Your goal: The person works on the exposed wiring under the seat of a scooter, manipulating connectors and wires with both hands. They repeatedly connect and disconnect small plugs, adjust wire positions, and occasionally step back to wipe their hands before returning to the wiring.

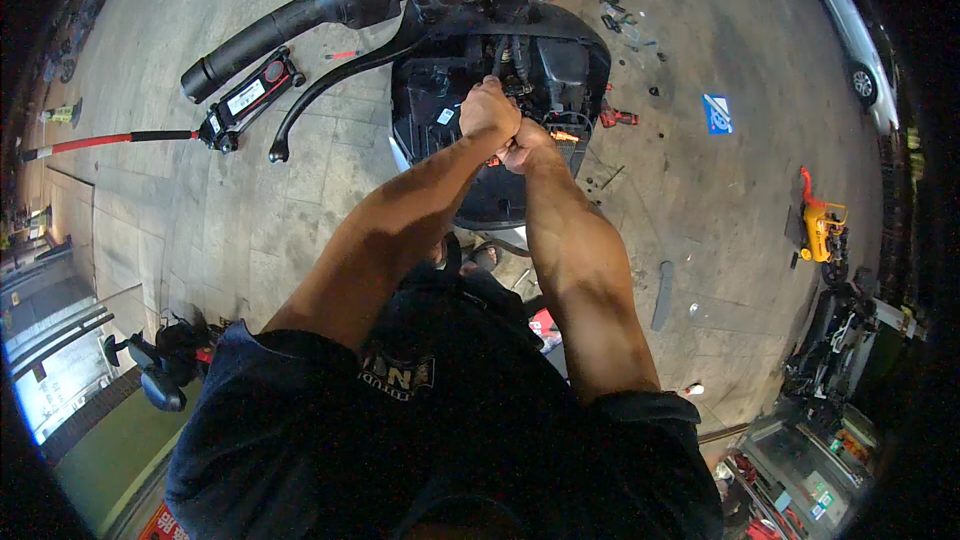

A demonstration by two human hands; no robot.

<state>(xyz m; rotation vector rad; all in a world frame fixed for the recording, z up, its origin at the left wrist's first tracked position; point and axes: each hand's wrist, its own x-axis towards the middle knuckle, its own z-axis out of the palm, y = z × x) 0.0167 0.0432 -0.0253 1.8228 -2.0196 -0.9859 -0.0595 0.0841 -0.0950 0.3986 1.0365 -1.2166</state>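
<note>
Both my hands are inside the opened black front section (500, 202) of a motor scooter. My left hand (489, 112) is closed in a fist, slightly farther in. Against it, just to the right and nearer me, my right hand (526, 147) is also closed. Whatever the fingers grip is hidden by the hands. Dark cables (518, 60) run down behind my left hand. An orange part (564, 137) shows beside my right hand. Above lie the black handlebar grip (262, 40) and the curved brake lever (345, 75).
A floor jack (245, 100) with a red and black handle lies on the left. A red power tool (620, 118) sits right of the scooter. Farther right are a blue and white packet (717, 114), a yellow machine (822, 232) and a parked car (845, 15).
</note>
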